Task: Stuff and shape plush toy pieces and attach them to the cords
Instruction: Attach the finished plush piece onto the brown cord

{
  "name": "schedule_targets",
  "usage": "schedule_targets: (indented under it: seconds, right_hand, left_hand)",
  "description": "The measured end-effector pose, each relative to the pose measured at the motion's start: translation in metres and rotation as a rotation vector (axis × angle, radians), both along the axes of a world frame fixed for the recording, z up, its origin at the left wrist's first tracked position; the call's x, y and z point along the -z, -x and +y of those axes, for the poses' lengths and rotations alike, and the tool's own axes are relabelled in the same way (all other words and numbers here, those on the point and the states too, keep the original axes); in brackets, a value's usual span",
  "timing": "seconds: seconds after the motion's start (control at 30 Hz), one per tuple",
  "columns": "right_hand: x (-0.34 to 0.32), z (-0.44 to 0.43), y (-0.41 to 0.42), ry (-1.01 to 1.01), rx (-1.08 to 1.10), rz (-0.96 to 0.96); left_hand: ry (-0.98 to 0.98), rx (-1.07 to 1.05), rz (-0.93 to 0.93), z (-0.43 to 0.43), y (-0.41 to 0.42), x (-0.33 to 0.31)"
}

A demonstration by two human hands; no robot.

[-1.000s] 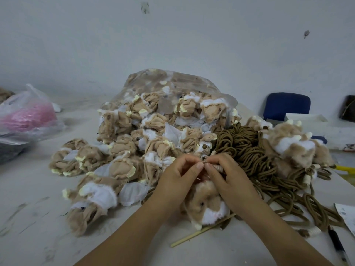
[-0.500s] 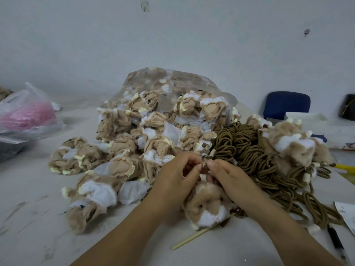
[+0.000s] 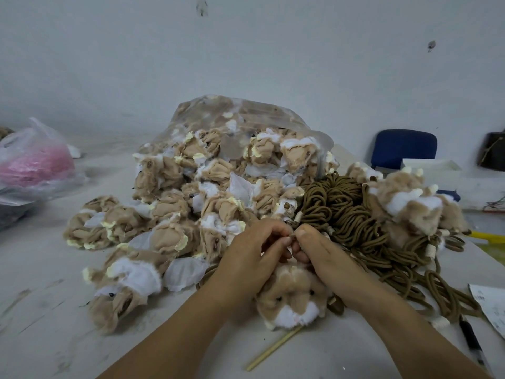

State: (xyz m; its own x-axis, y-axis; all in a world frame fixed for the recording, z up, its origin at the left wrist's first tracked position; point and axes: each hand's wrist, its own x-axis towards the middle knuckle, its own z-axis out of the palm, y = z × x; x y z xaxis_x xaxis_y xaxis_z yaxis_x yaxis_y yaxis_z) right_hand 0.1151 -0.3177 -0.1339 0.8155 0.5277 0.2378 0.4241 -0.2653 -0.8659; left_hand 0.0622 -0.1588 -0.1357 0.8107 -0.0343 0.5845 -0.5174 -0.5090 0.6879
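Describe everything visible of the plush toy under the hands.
The plush toy is a small stuffed animal head of tan fur with a white muzzle and two dark eyes, facing the camera. It lies on the table between the wrists, its top hidden by the left hand and right hand, which pinch a brown cord above it. A wooden stick reaches its lower edge.

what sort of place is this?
Probably a small toy-assembly workshop: a clear plastic bag spilling unstuffed tan-and-white plush pieces, a heap of brown cords, and stuffed tan plush toys, all on a scuffed white worktable. The left hand and right hand pinch a cord end.
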Motion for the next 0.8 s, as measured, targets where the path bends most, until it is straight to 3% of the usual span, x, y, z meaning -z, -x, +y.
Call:
schedule_targets:
  seconds: [0.27, 0.47, 0.67, 0.8]
  right_hand:
    - [0.005, 0.002, 0.002, -0.016, 0.010, 0.002]
    - [0.006, 0.005, 0.004, 0.010, 0.064, -0.118]
    - [0.007, 0.006, 0.003, -0.004, 0.102, -0.171]
    - [0.005, 0.008, 0.005, -0.006, 0.114, -0.214]
  left_hand:
    - [0.093, -0.002, 0.052, 0.000, 0.001, 0.006]
    - [0.254, 0.018, 0.189, 0.001, -0.001, 0.010]
    - [0.768, 0.332, 0.465, 0.000, 0.001, 0.002]
    - [0.872, 0.407, 0.559, 0.003, 0.000, 0.004]
